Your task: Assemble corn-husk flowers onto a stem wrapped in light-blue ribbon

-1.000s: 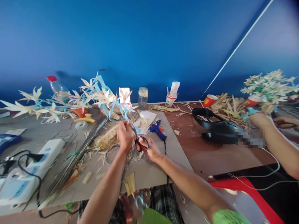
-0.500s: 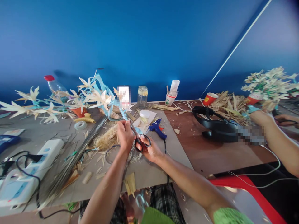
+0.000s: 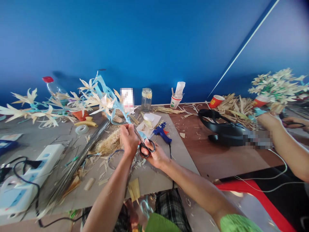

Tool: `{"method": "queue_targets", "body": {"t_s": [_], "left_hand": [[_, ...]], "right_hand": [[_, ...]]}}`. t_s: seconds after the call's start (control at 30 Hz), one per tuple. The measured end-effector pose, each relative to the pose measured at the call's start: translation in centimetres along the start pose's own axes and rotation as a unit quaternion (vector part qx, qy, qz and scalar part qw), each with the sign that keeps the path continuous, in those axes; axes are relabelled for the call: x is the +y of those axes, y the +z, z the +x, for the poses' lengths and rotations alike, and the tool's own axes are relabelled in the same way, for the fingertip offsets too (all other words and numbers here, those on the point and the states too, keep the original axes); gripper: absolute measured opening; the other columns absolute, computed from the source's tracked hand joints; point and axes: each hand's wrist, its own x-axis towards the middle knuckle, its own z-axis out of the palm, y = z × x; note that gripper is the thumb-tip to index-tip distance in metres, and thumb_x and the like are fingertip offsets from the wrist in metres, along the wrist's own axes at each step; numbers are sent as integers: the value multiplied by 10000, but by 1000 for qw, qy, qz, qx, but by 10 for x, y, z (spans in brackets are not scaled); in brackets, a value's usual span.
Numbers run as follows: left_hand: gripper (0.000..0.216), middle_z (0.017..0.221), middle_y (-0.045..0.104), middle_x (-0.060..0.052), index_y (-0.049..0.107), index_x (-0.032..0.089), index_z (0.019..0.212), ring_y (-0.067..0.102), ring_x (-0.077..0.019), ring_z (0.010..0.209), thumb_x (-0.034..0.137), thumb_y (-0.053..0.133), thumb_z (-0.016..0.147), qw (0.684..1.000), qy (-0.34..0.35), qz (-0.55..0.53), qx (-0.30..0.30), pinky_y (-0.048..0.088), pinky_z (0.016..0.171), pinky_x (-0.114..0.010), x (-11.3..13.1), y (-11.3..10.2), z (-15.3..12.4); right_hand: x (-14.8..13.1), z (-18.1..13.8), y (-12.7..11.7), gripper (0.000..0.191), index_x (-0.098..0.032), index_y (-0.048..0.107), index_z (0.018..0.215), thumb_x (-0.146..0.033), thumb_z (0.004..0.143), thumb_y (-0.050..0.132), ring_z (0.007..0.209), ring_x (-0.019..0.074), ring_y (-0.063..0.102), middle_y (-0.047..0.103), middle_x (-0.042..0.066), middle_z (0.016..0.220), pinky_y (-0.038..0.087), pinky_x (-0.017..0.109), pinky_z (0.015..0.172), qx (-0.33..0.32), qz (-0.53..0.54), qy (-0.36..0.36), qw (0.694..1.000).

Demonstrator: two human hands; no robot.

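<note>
My right hand (image 3: 155, 154) is closed on a pair of scissors (image 3: 151, 145) with black handles, thumb and fingers through the loops. The blades point up and left, beside my left hand (image 3: 130, 139). My left hand is closed in a pinch on the light-blue ribbon (image 3: 126, 116); its fingertips are partly hidden. That ribbon winds up among pale husk flowers (image 3: 103, 102) on a long spray reaching left. Under my hands lie husk scraps and a tangle of corn silk (image 3: 107, 144). Just right of the scissors rests a blue glue gun (image 3: 163, 132).
A bundle of thin wires (image 3: 79, 161) and a white power strip (image 3: 41, 170) lie at left. Along the wall stand a lidded jar (image 3: 146, 100) and paper cup (image 3: 175, 101). A black headset (image 3: 224, 132) is at right, near another person's arm (image 3: 287, 148).
The whole view has shifted slightly. My hands keep nearly the same hold on the ribbon and scissors, and the blades look closer together near my left fingers.
</note>
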Motion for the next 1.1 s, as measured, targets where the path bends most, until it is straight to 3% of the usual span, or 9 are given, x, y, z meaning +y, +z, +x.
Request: {"method": "queue_targets", "body": {"t_s": [0.33, 0.77, 1.1], "left_hand": [[222, 687, 506, 6, 455, 212, 755, 485, -160, 659, 378, 583, 829, 994, 65, 93, 8, 354, 641, -278, -6, -1, 1], [140, 669, 483, 21, 445, 208, 747, 470, -141, 631, 248, 535, 847, 989, 75, 125, -6, 349, 634, -270, 0, 1, -3], [116, 679, 503, 31, 448, 203, 748, 480, -123, 638, 175, 534, 821, 984, 76, 160, -9, 363, 631, -250, 3, 4, -8]], "right_hand": [[-1, 1, -7, 475, -159, 606, 772, -619, 672, 666, 482, 82, 326, 466, -42, 494, 212, 239, 505, -9, -34, -24, 999], [-5, 0, -4, 417, -164, 598, 721, -561, 658, 709, 443, 63, 234, 357, -81, 453, 199, 237, 493, 3, 6, -4, 1000], [-7, 2, -6, 459, -164, 578, 646, -606, 620, 697, 424, 69, 311, 454, -51, 426, 194, 243, 474, 30, -7, -15, 999]]}}
